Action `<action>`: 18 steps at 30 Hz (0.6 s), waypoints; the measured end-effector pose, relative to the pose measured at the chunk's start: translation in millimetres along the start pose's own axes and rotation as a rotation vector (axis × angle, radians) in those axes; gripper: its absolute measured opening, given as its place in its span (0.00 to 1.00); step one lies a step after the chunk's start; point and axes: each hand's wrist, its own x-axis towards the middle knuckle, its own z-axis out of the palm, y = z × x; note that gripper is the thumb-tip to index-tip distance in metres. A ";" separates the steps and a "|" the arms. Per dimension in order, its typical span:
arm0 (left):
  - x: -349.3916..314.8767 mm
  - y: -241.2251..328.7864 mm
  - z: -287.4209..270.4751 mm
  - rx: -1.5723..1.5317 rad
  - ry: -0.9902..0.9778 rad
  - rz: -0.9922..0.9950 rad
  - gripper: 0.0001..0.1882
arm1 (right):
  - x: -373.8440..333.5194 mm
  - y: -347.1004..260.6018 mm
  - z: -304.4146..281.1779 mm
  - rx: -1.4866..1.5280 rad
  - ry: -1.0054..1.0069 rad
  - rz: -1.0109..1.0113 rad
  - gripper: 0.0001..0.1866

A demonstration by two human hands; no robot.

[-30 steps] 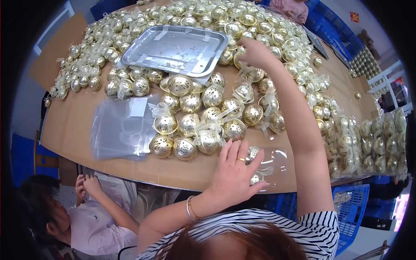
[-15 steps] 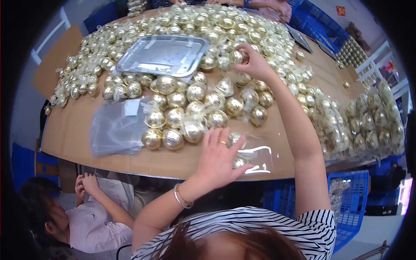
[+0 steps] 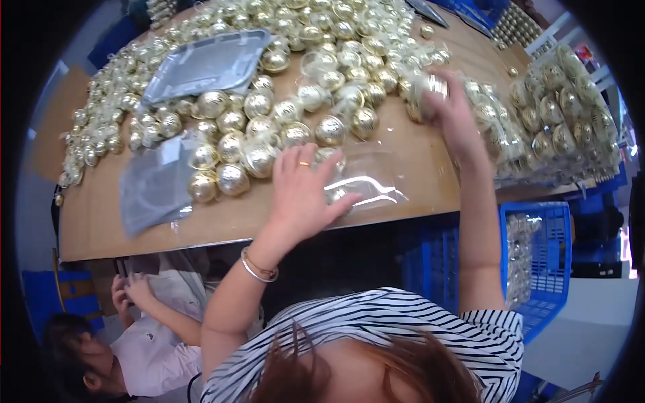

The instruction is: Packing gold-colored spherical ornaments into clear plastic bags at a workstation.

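1. Since the earlier frames, the right hand (image 3: 451, 111) has swung from the middle of the heap out to the right side of the desk (image 3: 410, 151), and the left hand (image 3: 302, 195) has slid up over the clear plastic bag (image 3: 366, 185) near the front edge.

2. Head view, placement: the clear plastic bag lies flat on bare desk just in front of the loose gold ball ornaments (image 3: 282, 131), probably so that it stays within reach. A grey plastic tray (image 3: 201, 64) rests on top of the heap farther back, and a flat grey pouch (image 3: 153, 185) lies to the left. Bagged ornaments (image 3: 564, 121) are piled at the right end, above a blue crate (image 3: 537, 262).

3. Head view, hands: the left hand is spread wide, fingers apart, palm pressing down on the bag's left end and pinning it, not gripping it. The right hand is curled around a small wrapped gold ornament (image 3: 435, 86) at the heap's right edge; blur makes it hard to tell how tightly it grips.

4. Another person (image 3: 144, 322) sits below the desk's edge at lower left.
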 end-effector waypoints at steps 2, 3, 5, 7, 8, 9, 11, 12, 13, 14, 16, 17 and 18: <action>5.9 4.5 3.5 -0.023 0.004 0.022 0.36 | -43.9 72.8 -28.5 -0.240 0.041 -0.008 0.26; 8.7 3.4 4.8 -0.014 0.017 0.034 0.36 | -61.1 102.5 -37.6 -0.345 0.029 -0.062 0.28; 4.2 -0.2 3.9 -0.001 0.008 0.028 0.37 | -92.6 97.3 -24.7 -0.496 0.014 -0.128 0.30; 1.8 -1.7 1.2 -0.022 0.023 0.043 0.38 | -100.9 81.8 -18.1 -0.465 -0.048 -0.070 0.34; 1.9 -1.9 1.5 -0.017 0.025 0.045 0.38 | -99.9 73.8 -15.2 -0.344 -0.161 0.019 0.35; 0.4 -2.0 1.8 -0.018 0.001 0.054 0.39 | -97.5 70.5 -13.9 -0.222 -0.275 0.106 0.37; 0.6 -2.6 -0.3 -0.011 -0.015 0.049 0.39 | -90.6 87.3 -7.9 0.099 -0.421 0.295 0.37; 0.2 -0.9 -2.7 -0.009 -0.054 0.056 0.40 | -90.0 84.5 2.4 0.177 -0.459 0.326 0.37; -0.1 0.4 -4.4 -0.008 -0.094 0.063 0.41 | -82.8 74.7 8.4 0.093 -0.525 0.291 0.40; -0.6 1.9 -4.6 -0.007 -0.099 0.052 0.41 | -81.7 80.5 18.3 0.096 -0.535 0.296 0.40; 3.4 2.8 -3.5 -0.015 -0.105 0.098 0.41 | -80.8 97.4 37.3 0.046 -0.351 0.101 0.40; 5.1 2.0 -4.5 -0.009 -0.108 0.089 0.41 | -78.2 93.0 43.8 0.135 -0.304 0.180 0.38; 6.9 1.4 -5.1 -0.027 -0.113 0.129 0.39 | -76.8 93.6 45.8 0.141 -0.312 0.181 0.38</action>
